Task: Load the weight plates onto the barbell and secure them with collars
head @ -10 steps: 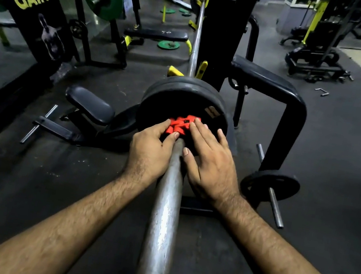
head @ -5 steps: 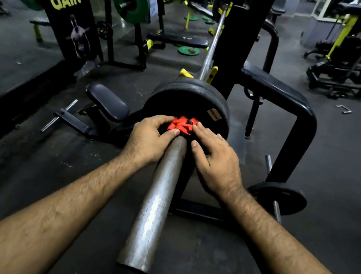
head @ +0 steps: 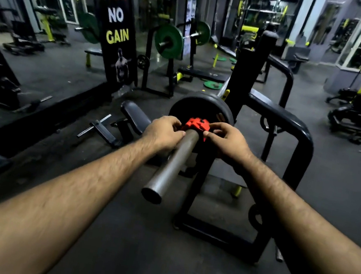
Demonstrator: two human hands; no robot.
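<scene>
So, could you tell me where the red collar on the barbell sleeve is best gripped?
Probably by its two flanks, coming in from the sleeve's free end. The red collar rings the sleeve against the black plate, so only its sides are exposed, where the left hand and right hand pinch it.

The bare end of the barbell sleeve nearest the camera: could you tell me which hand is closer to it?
Left. The left hand grips where the red collar meets the sleeve, on the side where the sleeve end lies. The right hand pinches the collar's other side, slightly farther off.
</scene>
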